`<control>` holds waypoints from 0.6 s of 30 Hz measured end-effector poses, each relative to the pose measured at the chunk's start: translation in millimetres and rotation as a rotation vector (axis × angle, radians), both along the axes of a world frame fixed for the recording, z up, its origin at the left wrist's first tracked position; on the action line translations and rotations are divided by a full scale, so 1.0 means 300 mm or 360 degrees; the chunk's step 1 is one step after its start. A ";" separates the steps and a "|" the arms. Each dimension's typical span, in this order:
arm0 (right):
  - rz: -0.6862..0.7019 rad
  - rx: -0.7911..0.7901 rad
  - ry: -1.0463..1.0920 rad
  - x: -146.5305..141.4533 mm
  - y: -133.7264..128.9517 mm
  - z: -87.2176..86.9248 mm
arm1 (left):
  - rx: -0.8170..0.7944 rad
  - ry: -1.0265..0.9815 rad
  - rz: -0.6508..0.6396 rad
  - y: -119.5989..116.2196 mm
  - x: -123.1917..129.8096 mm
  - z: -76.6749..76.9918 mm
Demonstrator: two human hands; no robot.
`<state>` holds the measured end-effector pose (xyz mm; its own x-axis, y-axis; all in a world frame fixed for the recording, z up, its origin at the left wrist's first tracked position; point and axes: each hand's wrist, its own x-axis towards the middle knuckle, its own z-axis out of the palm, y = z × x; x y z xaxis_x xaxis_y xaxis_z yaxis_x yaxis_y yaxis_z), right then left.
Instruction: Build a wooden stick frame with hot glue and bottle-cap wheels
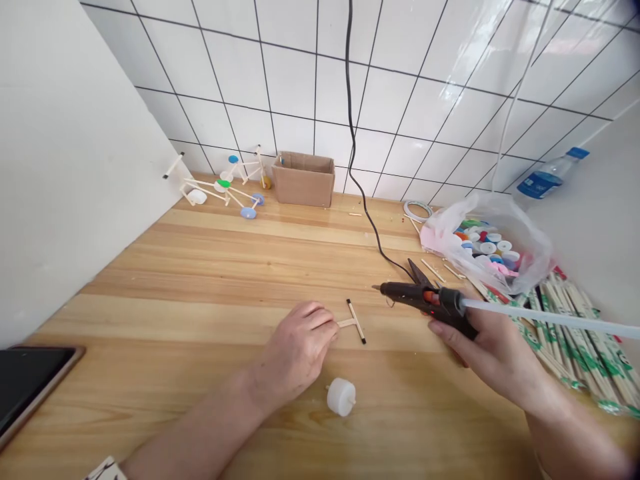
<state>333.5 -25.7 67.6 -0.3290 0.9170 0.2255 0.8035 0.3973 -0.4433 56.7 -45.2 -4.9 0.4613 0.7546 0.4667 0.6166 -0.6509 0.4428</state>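
Note:
Pinched in my left hand [305, 343] is the near end of a small T-shaped wooden stick piece [357, 322], whose crossbar has black tips. Its stem runs under my fingertips, so that end is hidden. My right hand [493, 347] grips a black hot glue gun [420, 297], nozzle pointing left above the table, apart from the sticks. A long white glue stick [550, 315] sticks out of its back end. Just in front of my left hand lies a white bottle cap wheel [341, 397] with a short wooden axle through it.
Stick-and-cap models [227, 187] stand at the back left beside a cardboard box [305, 180]. Right: a plastic bag of bottle caps [500, 247], wrapped chopsticks [575, 333], a tape roll [418, 211], a water bottle [550, 177]. A black cord [354, 147] crosses behind; a phone [37, 383] lies left.

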 end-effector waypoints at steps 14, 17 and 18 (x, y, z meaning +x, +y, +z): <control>0.0323 -0.0064 -0.0294 -0.041 -0.054 -0.007 | 0.0020 0.0029 0.0037 0.001 0.008 -0.004; 0.0298 0.0003 -0.0330 -0.044 -0.057 -0.007 | 0.0025 0.0051 0.0040 0.002 0.012 -0.008; 0.0292 0.0003 -0.0337 -0.046 -0.058 -0.007 | 0.0024 0.0062 0.0037 0.002 0.013 -0.008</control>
